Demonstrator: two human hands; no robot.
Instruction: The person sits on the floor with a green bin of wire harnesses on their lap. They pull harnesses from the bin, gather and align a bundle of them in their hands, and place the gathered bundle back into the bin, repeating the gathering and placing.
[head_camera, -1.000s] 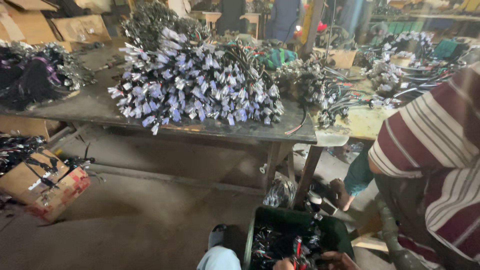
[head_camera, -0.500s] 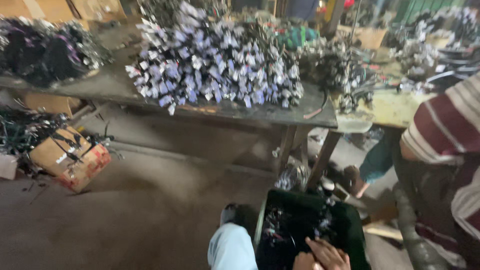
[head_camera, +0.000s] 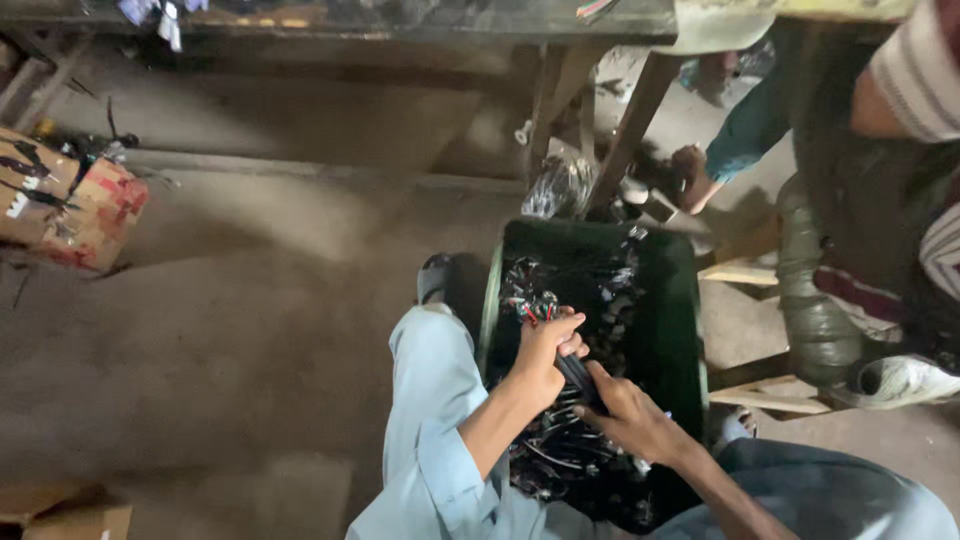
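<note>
A dark green plastic crate (head_camera: 675, 300) stands on the floor between my knees, filled with several black cable pieces with red tips (head_camera: 560, 450). My left hand (head_camera: 548, 345) is closed around a bundle of these black cables (head_camera: 535, 305) above the crate. My right hand (head_camera: 630, 415) grips the lower end of the same bundle, just right of the left hand. Light blue trouser legs frame the crate on both sides.
A workbench edge (head_camera: 400, 20) runs along the top, with wooden legs (head_camera: 630, 130) behind the crate. A cardboard box (head_camera: 65, 205) lies at the left on the concrete floor. Another person in a striped shirt (head_camera: 910, 80) sits at the right beside a white shoe (head_camera: 900, 380).
The view has tilted down from the bench piled with cable bundles to the crate on the floor. Both hands have come together on a bundle of cables in it.
</note>
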